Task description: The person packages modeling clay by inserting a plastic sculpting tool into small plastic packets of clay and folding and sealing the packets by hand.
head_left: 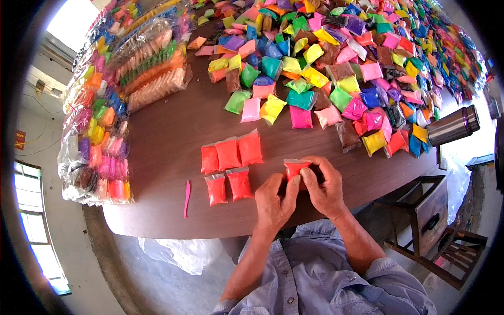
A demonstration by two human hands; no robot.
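A small clear packet of red, soft-looking filling (296,167) is held upright between both hands over the table's near edge. My left hand (274,202) pinches its lower left side with the thumb. On the other side, my right hand (324,188) grips it, thumb in front and fingers curled behind. Both thumbs nearly meet below the packet's top; its lower part is hidden by them. Left of my hands lie several similar red packets (227,153) in two rows. A pink plastic modelling tool (187,199) lies farther left.
Many coloured packets (315,73) are heaped across the far side of the brown table (163,136). Bagged bundles of packets (113,157) line the left edge. A steel flask (454,126) lies tilted at the right, above a wooden stool (436,231).
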